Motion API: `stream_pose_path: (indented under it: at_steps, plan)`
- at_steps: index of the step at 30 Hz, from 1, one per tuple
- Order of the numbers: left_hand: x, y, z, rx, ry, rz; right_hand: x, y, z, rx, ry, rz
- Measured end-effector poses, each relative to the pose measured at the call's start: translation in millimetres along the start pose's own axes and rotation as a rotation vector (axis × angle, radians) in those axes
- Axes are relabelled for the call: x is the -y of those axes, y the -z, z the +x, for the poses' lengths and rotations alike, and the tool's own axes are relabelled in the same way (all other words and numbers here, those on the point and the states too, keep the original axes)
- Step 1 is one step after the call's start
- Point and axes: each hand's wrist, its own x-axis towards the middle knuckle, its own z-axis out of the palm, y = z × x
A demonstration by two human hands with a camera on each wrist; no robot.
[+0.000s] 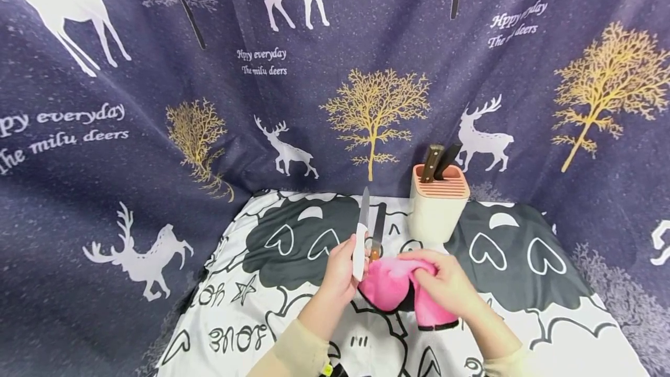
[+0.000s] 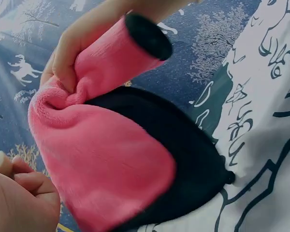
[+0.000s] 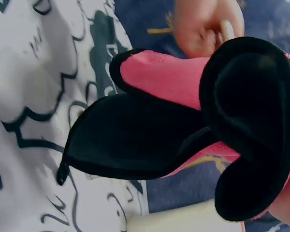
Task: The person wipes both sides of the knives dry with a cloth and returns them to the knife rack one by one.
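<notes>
My left hand [image 1: 339, 270] grips a knife [image 1: 360, 249] by its white handle, with the pointed blade upward and away from me. Pink cloth [image 1: 386, 287] with a black underside and black edging hangs from my right hand [image 1: 445, 285], its upper part pinched and folded over. In the left wrist view the left hand [image 2: 26, 205] is beside the cloth, with just the pale end of the handle [image 2: 1, 163] showing. The right wrist view shows the cloth's black lining [image 3: 135, 133], with a small loop at its corner.
Just behind the white-handled knife lies a dark, long, narrow tool [image 1: 379, 224] with an orange-brown near part. A cream knife block [image 1: 437, 214] with a slotted pink top stands at the back right, holding a brown-handled knife [image 1: 431, 163] and a black-handled one [image 1: 448, 160]. A patterned curtain [image 1: 293, 92] hangs behind.
</notes>
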Motion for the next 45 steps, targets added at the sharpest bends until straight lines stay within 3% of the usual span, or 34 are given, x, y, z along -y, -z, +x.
stream_pose_path:
  at_steps: [2, 5, 10, 12, 14, 20, 22, 27, 31, 37, 45]
  plan:
    - [1.0, 0.3, -2.6, 0.021, 0.007, 0.014, -1.3, 8.2, 5.8, -0.051, -0.039, 0.008]
    - [3.9, -0.8, -5.2, 0.06, 0.033, 0.033, 2.4, 14.8, 14.9, -0.123, -0.022, 0.063]
    - [11.0, -4.3, -5.7, 0.099, 0.066, 0.065, 18.1, 12.3, 27.7, -0.162, -0.026, 0.321]
    - [13.5, -6.9, -5.1, 0.101, 0.064, 0.068, 20.3, 6.3, 32.3, -0.154, -0.041, 0.376]
    - [15.7, -10.2, -5.0, 0.096, 0.059, 0.075, 18.2, -2.8, 35.6, -0.149, -0.046, 0.337]
    - [22.3, -14.6, -7.1, 0.084, 0.043, 0.087, 13.4, -35.4, 32.5, -0.119, 0.025, -0.027]
    - [24.4, -14.2, -7.4, 0.074, 0.039, 0.084, 14.0, -43.3, 29.7, -0.128, 0.059, -0.094]
    - [25.5, -13.7, -6.1, 0.031, 0.016, 0.052, 14.3, -51.3, 26.5, -0.191, 0.127, -0.12]
    - [23.5, -15.7, -2.4, -0.015, 0.012, 0.0, 12.1, -50.1, 26.8, -0.185, 0.229, -0.131]
    - [23.2, -14.0, 0.3, -0.068, 0.023, -0.027, 14.1, -45.2, 22.9, -0.119, 0.405, -0.253]
    - [22.9, -9.2, -0.1, -0.061, 0.007, -0.06, 28.8, -37.7, 19.0, 0.009, 0.587, -0.385]
